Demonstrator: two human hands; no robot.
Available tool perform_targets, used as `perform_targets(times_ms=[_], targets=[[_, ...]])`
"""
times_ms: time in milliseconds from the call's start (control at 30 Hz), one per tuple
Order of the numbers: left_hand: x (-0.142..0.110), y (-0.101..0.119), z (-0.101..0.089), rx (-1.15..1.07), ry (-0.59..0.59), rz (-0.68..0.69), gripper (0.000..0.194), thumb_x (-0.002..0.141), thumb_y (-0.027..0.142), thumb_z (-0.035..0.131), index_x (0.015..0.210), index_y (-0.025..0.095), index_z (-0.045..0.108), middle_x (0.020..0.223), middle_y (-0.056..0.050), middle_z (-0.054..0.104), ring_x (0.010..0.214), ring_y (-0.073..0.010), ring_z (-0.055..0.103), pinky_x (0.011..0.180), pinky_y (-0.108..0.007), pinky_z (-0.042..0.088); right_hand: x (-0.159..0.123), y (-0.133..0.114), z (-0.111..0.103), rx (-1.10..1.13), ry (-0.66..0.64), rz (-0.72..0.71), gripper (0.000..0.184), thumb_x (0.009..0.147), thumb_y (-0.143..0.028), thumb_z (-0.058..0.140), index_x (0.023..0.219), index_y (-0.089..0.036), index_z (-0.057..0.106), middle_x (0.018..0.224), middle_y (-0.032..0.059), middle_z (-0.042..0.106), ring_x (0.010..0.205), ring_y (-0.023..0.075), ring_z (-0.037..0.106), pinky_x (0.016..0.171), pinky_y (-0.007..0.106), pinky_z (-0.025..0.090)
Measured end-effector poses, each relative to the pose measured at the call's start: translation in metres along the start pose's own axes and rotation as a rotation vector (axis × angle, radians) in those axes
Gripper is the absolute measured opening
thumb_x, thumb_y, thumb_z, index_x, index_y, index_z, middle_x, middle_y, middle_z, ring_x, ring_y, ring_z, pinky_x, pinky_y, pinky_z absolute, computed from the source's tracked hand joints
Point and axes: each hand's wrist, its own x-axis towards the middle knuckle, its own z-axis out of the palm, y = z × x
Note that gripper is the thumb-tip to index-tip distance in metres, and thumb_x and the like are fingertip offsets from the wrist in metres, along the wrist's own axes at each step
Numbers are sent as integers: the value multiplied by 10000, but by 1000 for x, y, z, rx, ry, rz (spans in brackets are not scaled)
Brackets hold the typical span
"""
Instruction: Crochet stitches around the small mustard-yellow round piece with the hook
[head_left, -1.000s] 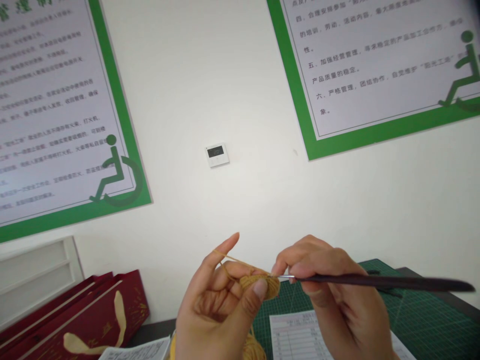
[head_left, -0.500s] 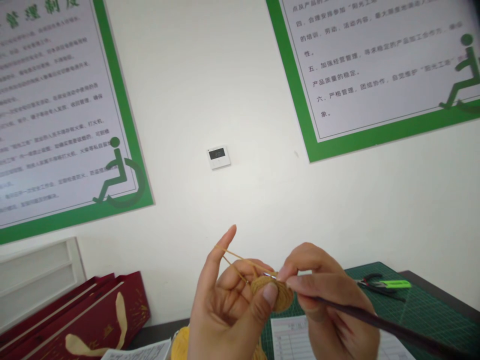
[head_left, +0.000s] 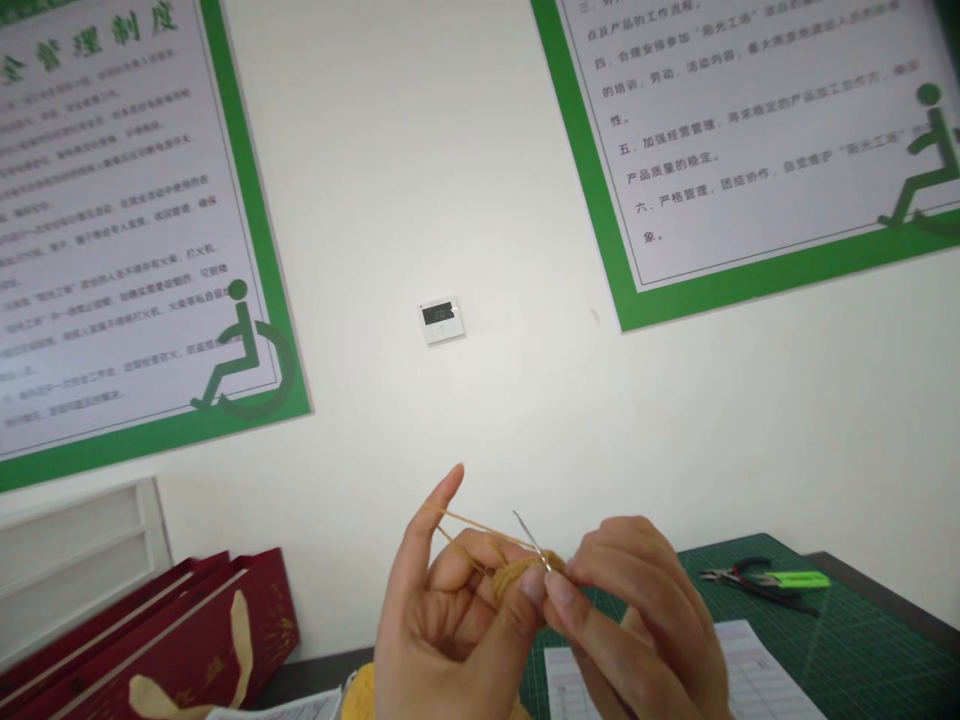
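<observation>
So, at the far left of the crochet disc, my dark-red gift boxes (head_left: 97, 640) sit low, their gold print and cream ribbon shape glossy against the wall, and a poster (head_left: 127, 235) with a green border hangs high above them. Nearer, the top of a yellow yarn ball (head_left: 360, 695) shows soft and fuzzy below my left hand (head_left: 450, 590). That hand is curled narrow, its thumb and fingers pinching the disc while my index finger stands up with a thin yarn strand (head_left: 480, 525) stretched across it. The mustard crochet disc (head_left: 517, 575) itself sits between my two hands, a small, rounded, tightly ridged piece of stitches. By the look of it, only a little is worked so far, and the rest of the yarn stays in the ball. The bright steel crochet hook (head_left: 531, 538) pokes up from the disc's right edge, held in the close pinch of my right hand (head_left: 637, 620). Further right, a printed paper form (head_left: 757, 665) lies on a green cutting mat (head_left: 885, 640) with its pale grid lines, and a pair of green-handled snips (head_left: 757, 585) rests on the mat, its dark metal matte.
</observation>
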Motion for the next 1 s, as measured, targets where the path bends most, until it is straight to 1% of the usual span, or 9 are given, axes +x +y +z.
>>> perform_targets(times_ms=[67,200,333,533,633,733,833,933,1000], targets=[[-3,0,4,73,43,49,830,665,133,874,1407,291,538,667,23,693,660,-159,669,649,-231,540,3,-4,-2,-7,-18,19,388,747,-31,689,1066,-249,671,759,42,690,650,193,623,584,355,542],[-5,0,7,109,36,68,825,685,153,857,1421,320,526,670,34,677,644,-168,660,640,-260,554,5,-9,-7,174,-73,235,307,811,-46,611,1038,-253,622,737,28,641,655,188,594,568,331,496],[-3,2,1,75,9,56,783,679,159,869,1388,306,571,678,30,656,631,-150,627,592,-240,530,6,-9,-9,300,14,562,109,969,-207,520,961,-256,616,742,9,580,638,146,544,575,289,432],[2,4,-8,-4,-125,-75,802,662,124,880,1393,262,581,686,-9,707,637,-140,623,602,-227,506,21,-4,-3,925,-136,1250,383,934,-508,589,718,-196,539,601,-31,478,568,110,415,567,251,365],[3,3,-10,-41,-148,-86,768,668,120,877,1372,255,603,697,-15,714,680,-151,644,666,-255,527,20,-7,4,1118,-162,1370,383,871,-518,680,736,-198,518,663,-31,489,605,106,420,584,241,379],[1,3,-9,-19,-115,-74,801,666,137,883,1396,264,579,688,-8,703,663,-154,638,656,-263,532,14,-7,7,1097,-139,1204,298,911,-449,654,774,-223,517,719,-26,528,649,119,471,613,252,423],[0,3,-8,-22,-76,-57,818,669,138,886,1407,283,564,693,-2,699,639,-144,626,625,-248,525,11,-4,3,737,-106,706,46,924,-261,634,878,-258,626,778,-4,607,690,142,555,612,280,463],[0,2,-6,-105,-111,-118,781,657,113,891,1370,263,610,709,-14,707,615,-136,623,587,-234,507,12,-2,-5,244,-43,149,354,789,-24,680,1025,-285,705,797,17,690,706,174,613,652,349,519],[1,2,-5,-197,-165,-235,749,633,103,899,1332,227,660,736,-32,708,620,-128,615,588,-228,500,13,-4,-8,147,-15,19,443,784,8,664,1110,-290,707,750,16,708,651,175,610,636,375,532]])
